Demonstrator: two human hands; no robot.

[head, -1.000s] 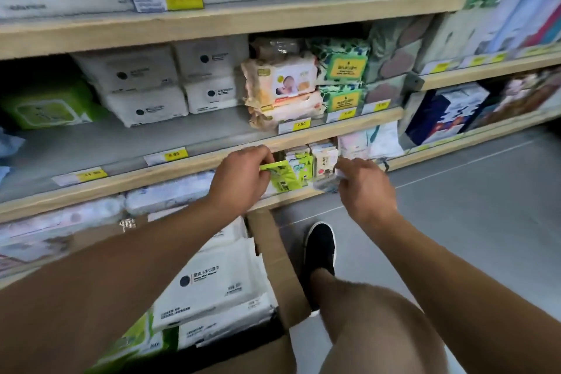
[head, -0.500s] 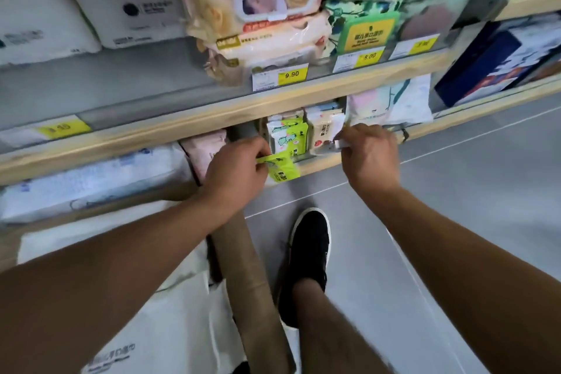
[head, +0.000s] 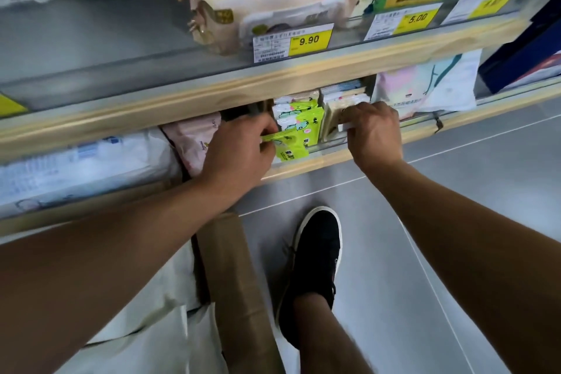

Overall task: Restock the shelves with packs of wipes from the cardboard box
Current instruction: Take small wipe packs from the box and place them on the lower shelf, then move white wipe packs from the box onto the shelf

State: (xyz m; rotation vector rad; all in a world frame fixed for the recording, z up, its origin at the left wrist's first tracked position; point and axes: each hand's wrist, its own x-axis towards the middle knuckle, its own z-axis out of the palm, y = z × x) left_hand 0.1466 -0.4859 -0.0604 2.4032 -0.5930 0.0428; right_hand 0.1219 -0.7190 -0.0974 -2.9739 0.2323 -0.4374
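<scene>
Where hands (head: 239, 149) grip, green pack (head: 290, 149) half-hidden

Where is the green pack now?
In the head view, centre: the left hand holds the green pack at the lower shelf edge, before the upright green packs.

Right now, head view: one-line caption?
Left hand slots a green wipes pack onto the low shelf; right hand steadies neighbouring packs.

Small packs (head: 299, 121) stand in the lower shelf (head: 318, 162); cardboard box (head: 239, 282) sits below, left of shoe (head: 315, 255)
</scene>
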